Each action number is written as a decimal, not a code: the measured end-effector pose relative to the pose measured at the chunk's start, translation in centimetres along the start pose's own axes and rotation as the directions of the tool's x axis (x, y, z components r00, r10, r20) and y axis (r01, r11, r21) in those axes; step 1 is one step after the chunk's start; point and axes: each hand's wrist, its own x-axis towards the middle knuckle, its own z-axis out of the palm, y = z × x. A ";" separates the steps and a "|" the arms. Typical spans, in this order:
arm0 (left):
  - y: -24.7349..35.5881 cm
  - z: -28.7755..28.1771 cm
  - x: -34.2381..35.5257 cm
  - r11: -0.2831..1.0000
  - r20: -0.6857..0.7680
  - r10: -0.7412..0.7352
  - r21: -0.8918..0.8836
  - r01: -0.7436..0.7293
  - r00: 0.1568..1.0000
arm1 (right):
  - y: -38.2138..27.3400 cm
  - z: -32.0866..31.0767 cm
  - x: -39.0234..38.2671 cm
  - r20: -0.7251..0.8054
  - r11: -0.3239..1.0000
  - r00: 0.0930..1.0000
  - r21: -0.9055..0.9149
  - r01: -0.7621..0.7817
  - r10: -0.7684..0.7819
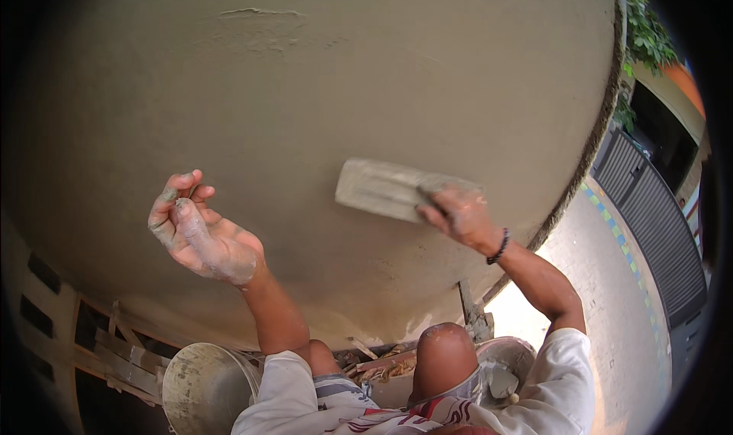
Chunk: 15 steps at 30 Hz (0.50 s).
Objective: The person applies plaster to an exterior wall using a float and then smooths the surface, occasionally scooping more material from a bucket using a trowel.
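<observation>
A smooth grey plastered wall (412, 69) fills most of the head view, with a rough ridge near the top. My right hand (455, 214) grips a flat rectangular plastering float (374, 185) by its handle, the float lying against the wall right of centre. My left hand (206, 229) is raised to the left of the float, palm turned up, with its plaster-smeared fingers loosely bent and apart and nothing visible in them.
Below are a bucket (198, 374) at left, another container with grey mix and a tool (504, 381) beside my right knee, timber (122, 355) and wood scraps (382, 362). Right of the wall's rough edge lie pavement (626, 305), a metal gate (649, 221) and leaves (649, 38).
</observation>
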 end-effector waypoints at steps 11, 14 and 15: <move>-0.4 -3.2 1.8 1.000 -0.141 -0.019 -0.017 0.016 0.990 | 3.2 -10.2 15.7 -0.438 0.986 0.884 0.040 -0.163 0.164; -0.3 -3.0 1.8 0.999 -0.173 -0.043 -0.031 0.038 0.984 | -4.7 3.3 9.4 -0.025 0.960 1.000 -0.280 -0.012 0.006; -0.2 -3.0 1.9 0.997 -0.173 -0.066 -0.044 0.059 0.983 | -5.3 6.0 6.9 0.197 0.971 0.980 -0.232 0.054 -0.008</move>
